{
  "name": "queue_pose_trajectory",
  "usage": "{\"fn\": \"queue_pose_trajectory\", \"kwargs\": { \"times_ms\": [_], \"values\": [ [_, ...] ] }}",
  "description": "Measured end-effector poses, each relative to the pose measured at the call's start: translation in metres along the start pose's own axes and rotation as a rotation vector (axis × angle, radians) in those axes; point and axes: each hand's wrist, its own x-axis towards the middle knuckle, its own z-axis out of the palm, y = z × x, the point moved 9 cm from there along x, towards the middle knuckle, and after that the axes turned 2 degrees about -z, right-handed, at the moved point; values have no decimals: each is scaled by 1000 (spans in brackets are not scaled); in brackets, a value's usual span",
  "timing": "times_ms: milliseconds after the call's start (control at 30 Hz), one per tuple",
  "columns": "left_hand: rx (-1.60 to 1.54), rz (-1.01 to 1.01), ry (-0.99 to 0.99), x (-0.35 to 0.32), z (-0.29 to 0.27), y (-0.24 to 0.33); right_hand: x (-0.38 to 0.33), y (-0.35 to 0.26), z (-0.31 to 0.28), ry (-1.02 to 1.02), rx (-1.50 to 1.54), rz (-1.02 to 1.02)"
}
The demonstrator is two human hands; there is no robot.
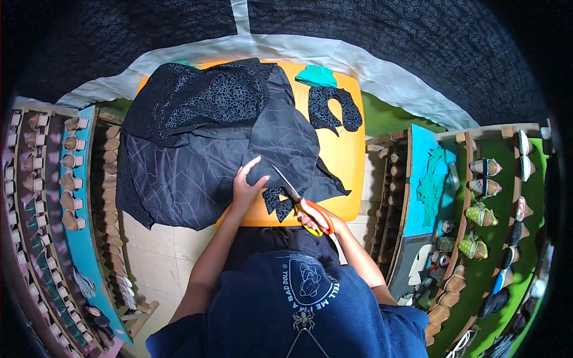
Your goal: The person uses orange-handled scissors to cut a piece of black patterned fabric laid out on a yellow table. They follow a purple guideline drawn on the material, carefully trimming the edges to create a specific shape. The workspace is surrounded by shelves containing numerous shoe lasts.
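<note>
A large piece of black fabric [179, 173], marked with thin purple lines, covers much of the yellow-orange table [352, 197]. My left hand [246, 186] lies on its near part, thumb and fingers spread apart. In my right hand [307, 219], at the table's near edge, are scissors [320, 215] with orange and yellow handles. Their blades point up and left onto the fabric; whether they are parted is hard to see. Just left of the scissors is a small patterned cut piece [280, 206]. Black patterned lace [215, 95] lies bunched over the far side of the fabric.
At the table's far right lie a curved black patterned piece [319, 110] and folded green cloth [316, 76]. Racks of shoe forms [71, 179] stand on the left. On the right, shelves hold shoes [480, 215] and green scraps [431, 185]. Dark patterned cloth [382, 24] hangs beyond.
</note>
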Motion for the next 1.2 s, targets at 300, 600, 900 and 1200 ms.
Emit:
{"fn": "queue_pose_trajectory", "kwargs": {
  "times_ms": [300, 600, 900, 1200],
  "values": [
    [23, -43, -61, 0, 2, 2, 3, 1, 6, -61, 106, 0],
    [-20, -20, -44, 2, 1, -1, 3, -3, 3, -5, 45, -4],
    [-62, -72, -41, 2, 4, 5, 12, 8, 5, -4, 157, -18],
    [-73, -89, -24, -1, 5, 6, 19, 2, 14, -7, 168, -62]
  ]
}}
